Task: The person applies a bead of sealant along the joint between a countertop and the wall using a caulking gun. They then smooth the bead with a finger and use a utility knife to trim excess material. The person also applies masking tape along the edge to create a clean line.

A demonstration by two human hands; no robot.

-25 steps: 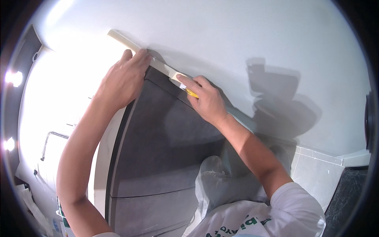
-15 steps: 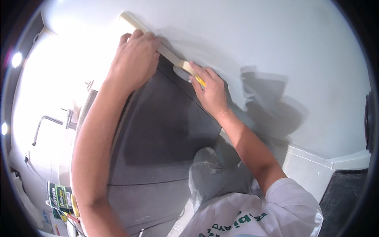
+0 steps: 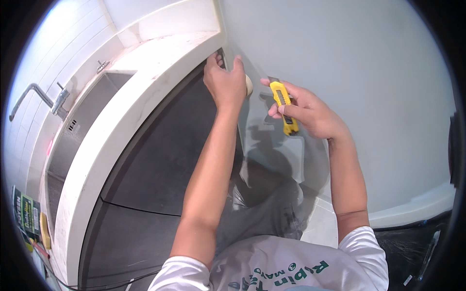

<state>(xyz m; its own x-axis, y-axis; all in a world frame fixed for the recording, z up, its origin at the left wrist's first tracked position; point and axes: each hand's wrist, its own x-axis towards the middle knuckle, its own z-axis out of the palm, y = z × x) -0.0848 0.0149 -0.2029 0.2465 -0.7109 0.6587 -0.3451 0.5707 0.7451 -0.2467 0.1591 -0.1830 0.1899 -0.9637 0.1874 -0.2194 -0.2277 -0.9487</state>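
My left hand [image 3: 224, 80] presses against the corner where the dark cabinet front [image 3: 165, 160] meets the pale grey wall [image 3: 349, 72], just under the white countertop edge [image 3: 145, 97]. A roll of beige masking tape [image 3: 249, 86] shows just behind that hand's knuckles. My right hand [image 3: 310, 114] is shut on a yellow utility knife [image 3: 282, 104], held close to the wall a little right of the left hand, blade end pointing up.
A white countertop with a steel sink [image 3: 80, 131] and a tap [image 3: 41, 97] runs along the left. A white skirting board [image 3: 417, 208] lines the wall's foot at lower right. Bottles and packages [image 3: 29, 218] stand at the far left edge.
The view has swung down, bringing the countertop and sink into sight. My right hand has come off the taped edge and holds the knife away from the wall; my left hand stays on the corner.
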